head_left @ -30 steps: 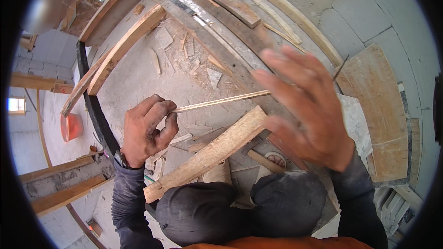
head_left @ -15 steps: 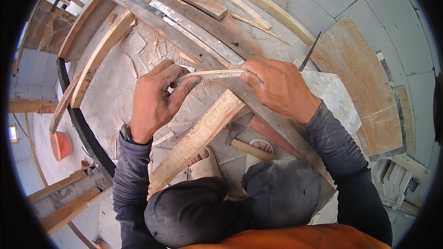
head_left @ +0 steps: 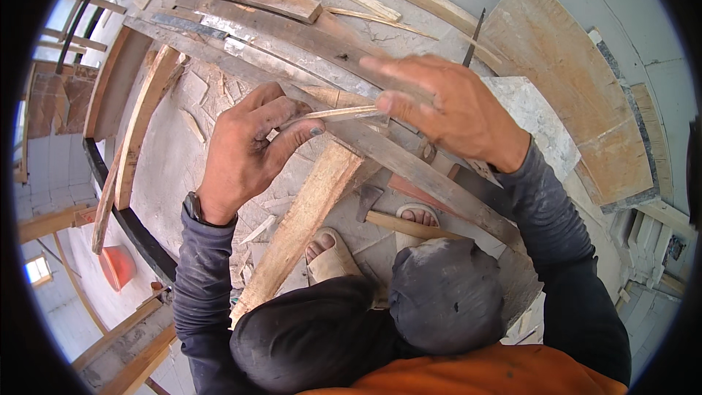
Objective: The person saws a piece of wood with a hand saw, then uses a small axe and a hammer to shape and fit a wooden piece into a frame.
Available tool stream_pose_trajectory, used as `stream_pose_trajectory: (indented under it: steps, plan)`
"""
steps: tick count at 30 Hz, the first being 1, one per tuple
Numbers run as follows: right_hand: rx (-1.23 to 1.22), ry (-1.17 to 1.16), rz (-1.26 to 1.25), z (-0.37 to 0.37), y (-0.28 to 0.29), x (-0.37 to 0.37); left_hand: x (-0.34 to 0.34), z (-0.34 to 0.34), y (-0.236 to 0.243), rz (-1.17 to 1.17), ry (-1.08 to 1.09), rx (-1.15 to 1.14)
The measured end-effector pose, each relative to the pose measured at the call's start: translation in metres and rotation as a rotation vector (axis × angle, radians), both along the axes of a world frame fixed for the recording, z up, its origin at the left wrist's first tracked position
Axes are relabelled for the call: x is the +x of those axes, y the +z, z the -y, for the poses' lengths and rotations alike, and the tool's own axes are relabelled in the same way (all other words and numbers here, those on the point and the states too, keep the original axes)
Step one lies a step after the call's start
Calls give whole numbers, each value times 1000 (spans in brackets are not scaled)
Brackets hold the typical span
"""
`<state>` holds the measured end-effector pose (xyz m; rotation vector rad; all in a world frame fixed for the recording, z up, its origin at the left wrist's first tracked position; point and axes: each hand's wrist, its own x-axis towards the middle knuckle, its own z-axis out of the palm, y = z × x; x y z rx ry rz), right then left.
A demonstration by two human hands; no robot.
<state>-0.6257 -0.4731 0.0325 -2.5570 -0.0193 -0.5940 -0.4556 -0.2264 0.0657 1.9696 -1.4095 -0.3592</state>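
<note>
My left hand (head_left: pixel 248 146) is closed, pinching a thin pale wood strip (head_left: pixel 340 113) between thumb and fingers. At the strip's other end is my right hand (head_left: pixel 453 106), its fingers stretched out and apart from the thumb; the thumb tip is by the strip's end, and whether it touches cannot be told. Beneath the strip, a thick rough wooden beam (head_left: pixel 303 223) slants up from beside my left knee. A long weathered plank (head_left: pixel 431 175) crosses behind the beam's upper end. Near my feet lies a hatchet-like tool (head_left: pixel 398 221) with a metal head and wooden handle.
Several old boards (head_left: pixel 270 25) lie across the far floor, with wood scraps around them. A wide brown panel (head_left: pixel 567 80) leans by the block wall at right. Curved timbers (head_left: pixel 146 124) stand at left, near a red bucket (head_left: pixel 117 267). A reddish board (head_left: pixel 424 194) lies ahead of my right foot.
My right hand has opened its fingers from their grip on the strip's right end and shifted right. My left hand keeps its pinch. The view has shifted slightly.
</note>
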Motion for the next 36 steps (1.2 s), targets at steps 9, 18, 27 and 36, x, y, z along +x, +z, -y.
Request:
stream_pose_trajectory:
  steps: [9, 18, 27, 36]
  plan:
    - [546, -326, -318, -68, -40, -87, 3, 0, -63, -473, 243, 239]
    - [592, -249, -468, -64, -25, -92, -11, -5, -100, -1089, 189, 397]
    - [488, -242, -509, -61, -21, -91, -16, -13, -137, -1161, 175, 299]
    - [1120, -345, -533, -61, -5, -73, -24, -28, -99, -601, 247, -40]
